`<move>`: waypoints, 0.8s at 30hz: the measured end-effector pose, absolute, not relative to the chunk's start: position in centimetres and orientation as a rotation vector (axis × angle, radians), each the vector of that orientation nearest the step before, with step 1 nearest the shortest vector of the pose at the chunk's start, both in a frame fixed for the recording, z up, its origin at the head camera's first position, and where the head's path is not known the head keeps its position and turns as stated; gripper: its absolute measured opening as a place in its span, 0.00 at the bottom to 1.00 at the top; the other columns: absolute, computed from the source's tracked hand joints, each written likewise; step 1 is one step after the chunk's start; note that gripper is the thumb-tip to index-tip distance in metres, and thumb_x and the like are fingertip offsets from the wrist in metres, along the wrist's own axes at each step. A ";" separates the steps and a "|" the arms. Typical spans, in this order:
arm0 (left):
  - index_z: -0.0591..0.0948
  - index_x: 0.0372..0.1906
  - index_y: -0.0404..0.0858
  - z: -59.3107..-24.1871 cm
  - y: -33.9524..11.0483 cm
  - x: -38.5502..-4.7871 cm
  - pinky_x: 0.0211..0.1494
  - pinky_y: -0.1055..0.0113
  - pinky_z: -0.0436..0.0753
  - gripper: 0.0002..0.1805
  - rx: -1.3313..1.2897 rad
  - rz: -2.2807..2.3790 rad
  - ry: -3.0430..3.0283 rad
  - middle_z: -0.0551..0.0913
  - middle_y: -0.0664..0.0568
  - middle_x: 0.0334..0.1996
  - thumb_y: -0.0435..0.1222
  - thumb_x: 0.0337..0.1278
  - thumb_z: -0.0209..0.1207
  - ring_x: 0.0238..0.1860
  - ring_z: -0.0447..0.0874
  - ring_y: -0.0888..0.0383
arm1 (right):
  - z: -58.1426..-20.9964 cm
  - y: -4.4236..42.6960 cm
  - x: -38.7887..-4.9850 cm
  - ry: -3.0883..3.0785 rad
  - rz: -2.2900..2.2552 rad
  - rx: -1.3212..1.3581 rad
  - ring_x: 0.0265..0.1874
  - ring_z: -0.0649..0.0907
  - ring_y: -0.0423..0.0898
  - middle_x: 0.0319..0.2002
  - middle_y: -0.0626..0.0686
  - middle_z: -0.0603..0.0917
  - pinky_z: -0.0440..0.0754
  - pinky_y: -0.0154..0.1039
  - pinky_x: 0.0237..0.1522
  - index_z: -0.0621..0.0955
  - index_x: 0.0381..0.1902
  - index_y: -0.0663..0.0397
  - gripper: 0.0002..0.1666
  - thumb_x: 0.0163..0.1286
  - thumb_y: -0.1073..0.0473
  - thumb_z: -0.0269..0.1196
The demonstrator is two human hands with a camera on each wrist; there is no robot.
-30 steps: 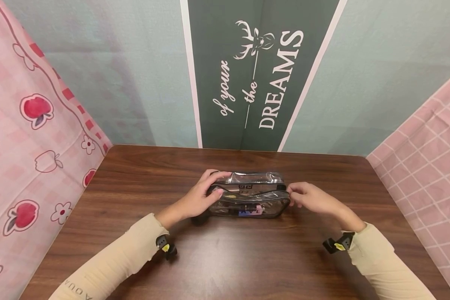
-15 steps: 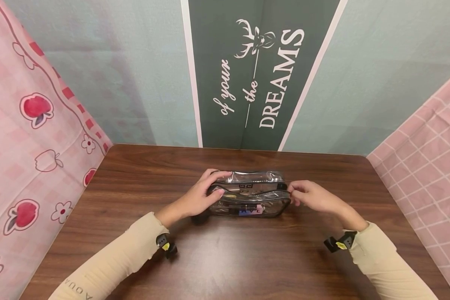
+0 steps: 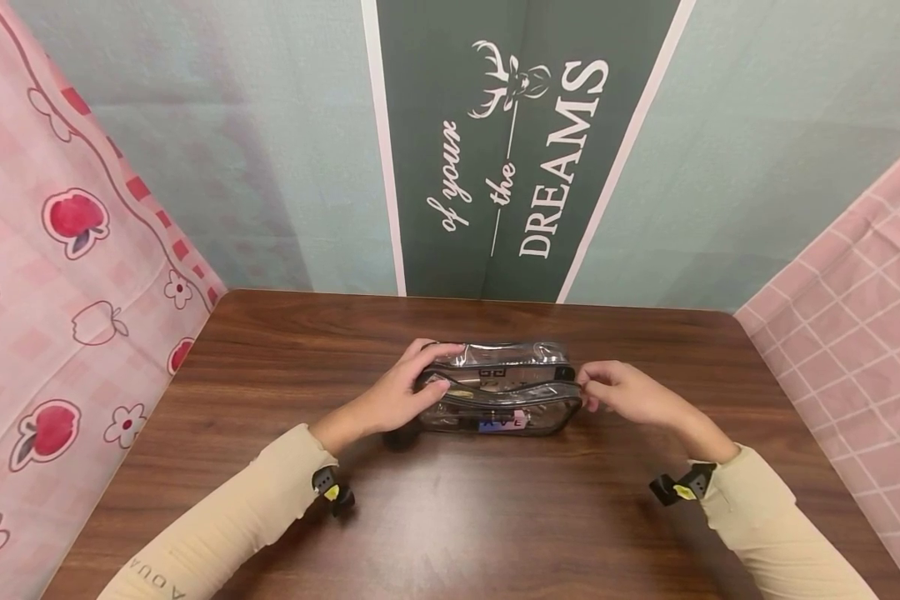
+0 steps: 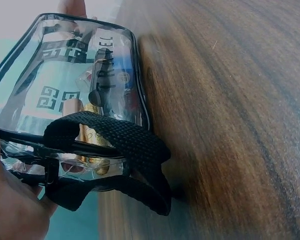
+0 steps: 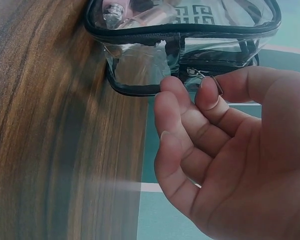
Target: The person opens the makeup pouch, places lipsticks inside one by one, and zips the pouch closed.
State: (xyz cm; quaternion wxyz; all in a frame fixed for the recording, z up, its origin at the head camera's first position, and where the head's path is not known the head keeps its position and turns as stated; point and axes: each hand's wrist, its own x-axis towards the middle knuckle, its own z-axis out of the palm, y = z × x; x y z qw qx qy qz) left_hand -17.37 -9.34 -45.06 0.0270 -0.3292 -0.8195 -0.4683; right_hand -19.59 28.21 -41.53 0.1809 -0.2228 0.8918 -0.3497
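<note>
A clear zippered pouch (image 3: pixel 528 418) with black edging stands on the table, small items visible through its walls. My left hand (image 3: pixel 396 398) grips its left end, the thumb on the near side and the fingers reaching over the top. A black strap loop (image 4: pixel 135 135) sticks out at that end in the left wrist view. At the opposite end, my right hand (image 3: pixel 626 392) pinches the metal zipper pull (image 5: pixel 193 72) between thumb and index finger. The other fingers are curled beside it. How far the zipper is drawn cannot be made out.
The brown wooden table (image 3: pixel 435 517) runs back to a green wall cloth (image 3: pixel 315 167). Pink patterned cloth (image 3: pixel 67 333) hangs on the left and a pink checked one (image 3: pixel 862 350) on the right. Through the pouch wall a gold tube (image 4: pixel 92 137) shows.
My right hand has shifted very slightly to the right over the last second. The left hand and the pouch stay nearly where they were.
</note>
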 end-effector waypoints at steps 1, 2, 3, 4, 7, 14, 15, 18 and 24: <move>0.71 0.72 0.47 -45.0 -9.3 -17.4 0.62 0.48 0.73 0.27 -1.019 -1.444 -2.531 0.69 0.46 0.62 0.37 0.71 0.58 0.59 0.73 0.51 | -41.5 28.2 -19.6 2.516 -0.990 -0.629 0.31 0.80 0.57 0.26 0.51 0.80 0.76 0.36 0.31 0.78 0.33 0.55 0.11 0.77 0.67 0.52; 0.71 0.72 0.47 -45.0 -9.3 -17.4 0.62 0.48 0.73 0.27 -1.020 -1.443 -2.531 0.69 0.45 0.62 0.37 0.70 0.59 0.59 0.73 0.51 | -41.5 28.2 -19.6 2.513 -0.993 -0.628 0.31 0.80 0.57 0.27 0.52 0.80 0.76 0.36 0.31 0.78 0.33 0.56 0.11 0.77 0.67 0.52; 0.72 0.72 0.47 -45.0 -9.3 -17.4 0.62 0.48 0.73 0.27 -1.021 -1.440 -2.531 0.69 0.45 0.62 0.37 0.70 0.59 0.59 0.73 0.51 | -41.5 28.3 -19.6 2.511 -0.995 -0.628 0.31 0.80 0.57 0.27 0.52 0.80 0.76 0.36 0.31 0.78 0.33 0.56 0.11 0.77 0.67 0.52; 0.71 0.72 0.47 -44.9 -9.3 -17.4 0.62 0.48 0.73 0.27 -1.023 -1.440 -2.533 0.69 0.45 0.62 0.37 0.70 0.59 0.59 0.73 0.51 | -41.5 28.3 -19.6 2.508 -0.998 -0.628 0.32 0.80 0.57 0.27 0.52 0.80 0.76 0.36 0.31 0.78 0.33 0.56 0.11 0.77 0.67 0.52; 0.71 0.72 0.47 -44.8 -9.4 -17.4 0.63 0.49 0.73 0.28 -1.025 -1.437 -2.542 0.69 0.45 0.62 0.37 0.70 0.59 0.59 0.73 0.51 | -41.3 28.2 -19.6 2.511 -1.000 -0.632 0.32 0.80 0.56 0.27 0.52 0.81 0.77 0.37 0.32 0.78 0.33 0.56 0.11 0.77 0.67 0.52; 0.72 0.72 0.47 -44.8 -9.3 -17.4 0.62 0.50 0.73 0.27 -1.020 -1.430 -2.545 0.69 0.45 0.61 0.37 0.69 0.59 0.58 0.73 0.51 | -41.2 28.3 -19.6 2.524 -1.009 -0.654 0.31 0.81 0.49 0.29 0.51 0.81 0.77 0.37 0.33 0.79 0.33 0.56 0.12 0.75 0.68 0.51; 0.72 0.72 0.47 -44.8 -9.3 -17.4 0.62 0.50 0.73 0.27 -1.021 -1.428 -2.547 0.69 0.45 0.61 0.37 0.69 0.59 0.58 0.73 0.51 | -41.2 28.3 -19.6 2.524 -1.011 -0.653 0.31 0.81 0.49 0.29 0.51 0.81 0.77 0.37 0.33 0.79 0.33 0.56 0.12 0.75 0.69 0.51; 0.72 0.72 0.47 -44.8 -9.3 -17.4 0.62 0.50 0.74 0.27 -1.026 -1.423 -2.550 0.69 0.46 0.62 0.37 0.70 0.58 0.58 0.73 0.51 | -41.2 28.3 -19.6 2.524 -1.018 -0.650 0.32 0.81 0.47 0.29 0.51 0.81 0.78 0.38 0.33 0.79 0.33 0.56 0.11 0.75 0.69 0.51; 0.71 0.72 0.47 -44.6 -9.4 -17.4 0.61 0.49 0.74 0.27 -1.029 -1.418 -2.562 0.69 0.46 0.63 0.38 0.70 0.59 0.58 0.74 0.51 | -41.3 28.2 -19.6 2.512 -1.058 -0.654 0.32 0.82 0.52 0.30 0.52 0.81 0.79 0.40 0.32 0.78 0.33 0.58 0.12 0.74 0.70 0.50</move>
